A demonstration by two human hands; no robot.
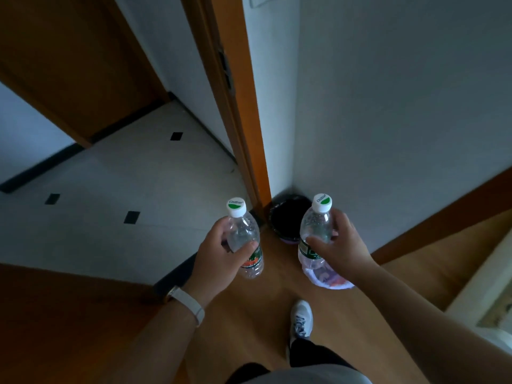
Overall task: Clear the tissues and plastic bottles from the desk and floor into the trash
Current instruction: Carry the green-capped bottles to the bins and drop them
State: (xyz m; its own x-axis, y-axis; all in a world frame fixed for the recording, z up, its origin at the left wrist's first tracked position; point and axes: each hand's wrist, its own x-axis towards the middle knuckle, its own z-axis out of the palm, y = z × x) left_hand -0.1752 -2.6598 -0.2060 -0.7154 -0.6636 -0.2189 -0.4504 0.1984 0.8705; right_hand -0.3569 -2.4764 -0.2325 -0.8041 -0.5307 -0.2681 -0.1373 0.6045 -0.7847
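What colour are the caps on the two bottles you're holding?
White with a green half-disc mark, on both the left bottle's cap and the right bottle's cap; head view.

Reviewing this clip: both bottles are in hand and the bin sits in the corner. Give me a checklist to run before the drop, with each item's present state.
1. Left hand has a firm hold on the left bottle: ok, fingers wrap its body.
2. Right hand has a firm hold on the right bottle: ok.
3. Both caps on, so nothing spills: ok, white caps sit on both necks.
4. Trash bin open and lined: ok, the dark liner shows with no lid.
5. Bottles over the bin opening: not ok, both are short of it and to either side.
6. Room left inside the bin: cannot tell, the inside is too dark.
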